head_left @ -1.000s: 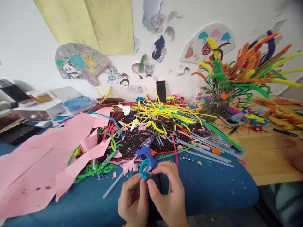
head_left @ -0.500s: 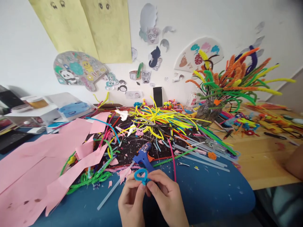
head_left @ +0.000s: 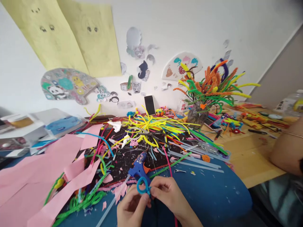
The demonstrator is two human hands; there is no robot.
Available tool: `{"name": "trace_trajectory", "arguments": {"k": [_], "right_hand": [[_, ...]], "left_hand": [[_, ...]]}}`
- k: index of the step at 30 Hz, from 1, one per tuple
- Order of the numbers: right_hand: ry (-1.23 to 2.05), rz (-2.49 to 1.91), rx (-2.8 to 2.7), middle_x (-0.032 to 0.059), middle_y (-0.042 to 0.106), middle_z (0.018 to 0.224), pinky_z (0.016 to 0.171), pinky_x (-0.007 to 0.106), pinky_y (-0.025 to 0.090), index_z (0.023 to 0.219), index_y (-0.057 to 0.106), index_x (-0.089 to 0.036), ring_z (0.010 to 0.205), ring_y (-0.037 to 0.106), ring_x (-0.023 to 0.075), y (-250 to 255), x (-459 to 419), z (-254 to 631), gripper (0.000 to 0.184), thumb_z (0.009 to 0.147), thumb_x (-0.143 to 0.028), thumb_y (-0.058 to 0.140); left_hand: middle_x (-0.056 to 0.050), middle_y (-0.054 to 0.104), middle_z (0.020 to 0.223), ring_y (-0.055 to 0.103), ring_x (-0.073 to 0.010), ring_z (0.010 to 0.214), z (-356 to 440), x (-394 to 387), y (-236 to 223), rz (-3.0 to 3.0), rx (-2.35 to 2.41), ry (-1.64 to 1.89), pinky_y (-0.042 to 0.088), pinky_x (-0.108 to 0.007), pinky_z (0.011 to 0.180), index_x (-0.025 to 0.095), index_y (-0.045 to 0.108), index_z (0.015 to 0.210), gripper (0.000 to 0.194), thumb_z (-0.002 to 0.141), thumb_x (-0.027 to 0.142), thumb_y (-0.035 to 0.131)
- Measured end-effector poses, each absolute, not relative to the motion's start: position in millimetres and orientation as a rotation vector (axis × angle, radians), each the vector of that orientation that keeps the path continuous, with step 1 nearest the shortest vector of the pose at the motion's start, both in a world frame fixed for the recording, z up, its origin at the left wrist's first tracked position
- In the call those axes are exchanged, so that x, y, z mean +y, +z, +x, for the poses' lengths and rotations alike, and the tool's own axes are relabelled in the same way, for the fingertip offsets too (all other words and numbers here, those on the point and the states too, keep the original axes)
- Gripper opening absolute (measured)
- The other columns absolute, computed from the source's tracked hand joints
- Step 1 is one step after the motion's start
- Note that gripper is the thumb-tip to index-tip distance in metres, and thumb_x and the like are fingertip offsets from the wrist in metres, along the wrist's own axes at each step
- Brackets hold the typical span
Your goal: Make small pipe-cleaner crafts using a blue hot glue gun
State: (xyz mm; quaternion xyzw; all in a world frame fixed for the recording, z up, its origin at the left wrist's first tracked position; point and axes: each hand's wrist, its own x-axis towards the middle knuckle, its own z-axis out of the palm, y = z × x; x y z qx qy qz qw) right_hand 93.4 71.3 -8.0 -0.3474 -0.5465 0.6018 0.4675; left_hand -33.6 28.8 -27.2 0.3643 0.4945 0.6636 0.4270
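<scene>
A blue pipe cleaner (head_left: 141, 185), bent into a round loop with a twisted knot at its lower right, is between my two hands. My left hand (head_left: 132, 206) pinches it from below with thumb and fingers. At the knot, the thumb and forefinger of my right hand (head_left: 169, 194) are closed on the same piece. Just behind the loop lies a blue hot glue gun (head_left: 139, 167) with an orange trigger. A clear glue stick (head_left: 106, 214) extends from it toward the front left.
Pink paper sheets (head_left: 54, 157) and green pipe cleaners (head_left: 80, 201) lie to the left. Yellow pipe cleaners (head_left: 151, 124) heap at the back, before a phone (head_left: 149, 105). Glue sticks (head_left: 199, 164) and a vase (head_left: 197, 116) stand right. Another person's arm (head_left: 287, 151) rests at far right.
My view has tilted up and turned slightly right. The loop has turned more upright, and my right hand has shifted a little to the right at the knot.
</scene>
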Motion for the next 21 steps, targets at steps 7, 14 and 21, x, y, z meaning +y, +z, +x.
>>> {"name": "trace_trajectory", "arguments": {"k": [7,14,21], "right_hand": [[1.234,-0.887,-1.437,0.0042,0.067,0.069,0.059,0.025,0.049,0.067,0.074,-0.016,0.063,0.061,0.0150,-12.1,66.3,91.7,0.021,0.078,-0.034,0.070],[1.003,-0.892,-1.538,0.0039,0.070,0.068,0.068,0.028,0.052,0.066,0.073,-0.019,0.069,0.065,0.0168,-12.4,61.5,91.7,0.017,0.080,-0.024,0.067],[0.775,-0.790,-1.605,0.0029,0.070,0.069,0.067,0.028,0.052,0.071,0.073,-0.019,0.070,0.064,0.0167,-14.1,59.4,89.4,0.014,0.082,-0.013,0.065]], "left_hand": [[0.000,0.067,0.060,0.062,-0.0155,0.050,-27.7,28.1,-30.3,0.902,1.288,1.742,0.054,-0.024,0.050,0.018,0.073,0.075,0.034,0.063,0.047,0.083],[0.002,0.066,0.057,0.062,-0.0134,0.052,-24.5,25.1,-23.8,0.919,1.323,1.728,0.053,-0.020,0.053,0.018,0.072,0.074,0.028,0.066,0.043,0.082],[0.000,0.068,0.059,0.063,-0.0150,0.054,-20.7,24.9,-25.1,0.835,1.366,1.756,0.055,-0.021,0.054,0.017,0.070,0.070,0.032,0.063,0.046,0.082]]}}
